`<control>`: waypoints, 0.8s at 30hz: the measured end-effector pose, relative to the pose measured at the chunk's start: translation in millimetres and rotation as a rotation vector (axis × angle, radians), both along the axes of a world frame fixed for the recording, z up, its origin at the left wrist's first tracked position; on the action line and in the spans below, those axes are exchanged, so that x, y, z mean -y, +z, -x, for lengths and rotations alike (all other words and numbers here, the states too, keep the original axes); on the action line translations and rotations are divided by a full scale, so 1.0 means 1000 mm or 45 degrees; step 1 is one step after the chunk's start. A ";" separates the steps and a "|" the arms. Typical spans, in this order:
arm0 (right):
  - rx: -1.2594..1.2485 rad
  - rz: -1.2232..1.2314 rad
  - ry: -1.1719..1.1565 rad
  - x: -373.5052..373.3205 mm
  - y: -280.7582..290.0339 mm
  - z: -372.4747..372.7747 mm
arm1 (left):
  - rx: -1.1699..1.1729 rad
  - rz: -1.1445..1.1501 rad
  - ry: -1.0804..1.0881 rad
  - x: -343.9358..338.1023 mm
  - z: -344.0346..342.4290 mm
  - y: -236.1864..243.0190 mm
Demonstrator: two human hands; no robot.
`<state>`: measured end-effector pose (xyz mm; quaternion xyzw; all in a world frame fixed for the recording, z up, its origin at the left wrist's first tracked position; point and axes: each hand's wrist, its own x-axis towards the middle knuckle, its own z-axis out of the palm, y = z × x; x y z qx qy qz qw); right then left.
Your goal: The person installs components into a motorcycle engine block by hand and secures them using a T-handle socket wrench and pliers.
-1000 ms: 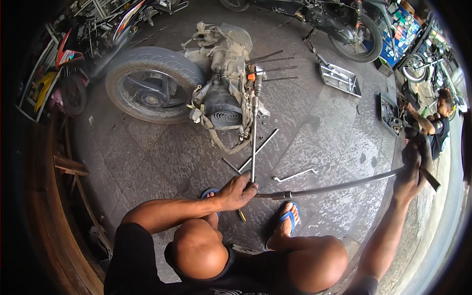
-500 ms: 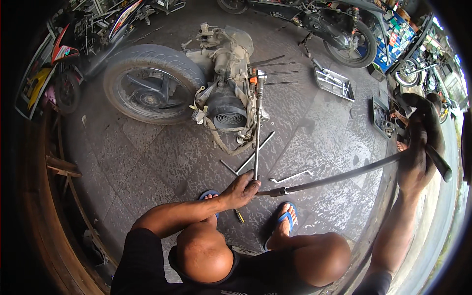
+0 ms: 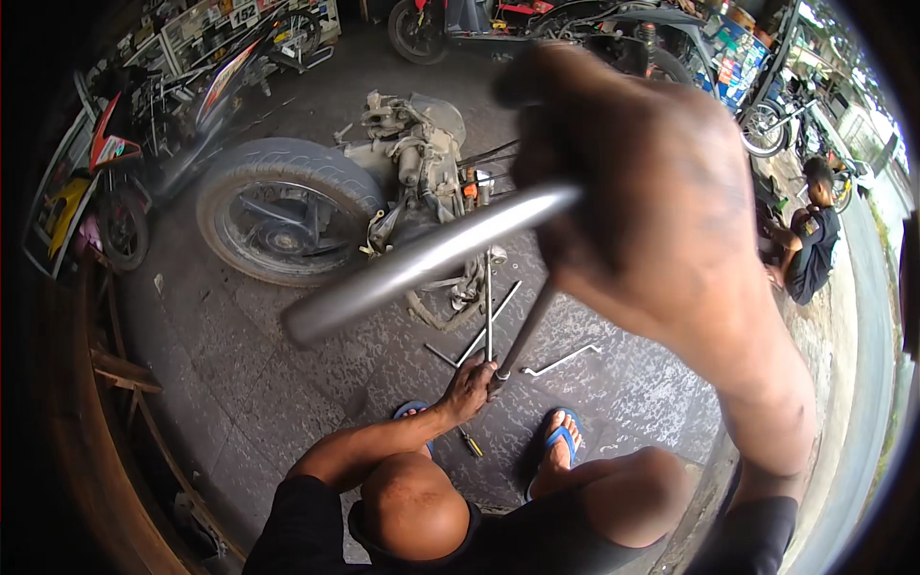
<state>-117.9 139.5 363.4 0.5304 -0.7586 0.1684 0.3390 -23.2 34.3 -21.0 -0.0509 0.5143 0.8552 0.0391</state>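
At picture centre, left hand [image 3: 470, 388] closed around lower end of long metal bar [image 3: 522, 335] on concrete floor [image 3: 287, 374] | right hand [image 3: 661, 211], at 1 o'clock close to camera, gripping bar's upper handle | scooter engine with rear wheel [image 3: 287, 216] at 11 o'clock | loose rods [image 3: 565, 359] just right of left hand.

Bare hands [image 3: 661, 201] and forearms, black short sleeves, blue flip-flops [image 3: 561, 441]
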 end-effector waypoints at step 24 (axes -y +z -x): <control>-0.241 -0.044 0.101 0.035 -0.002 -0.015 | 0.040 -0.233 0.039 -0.009 0.016 -0.046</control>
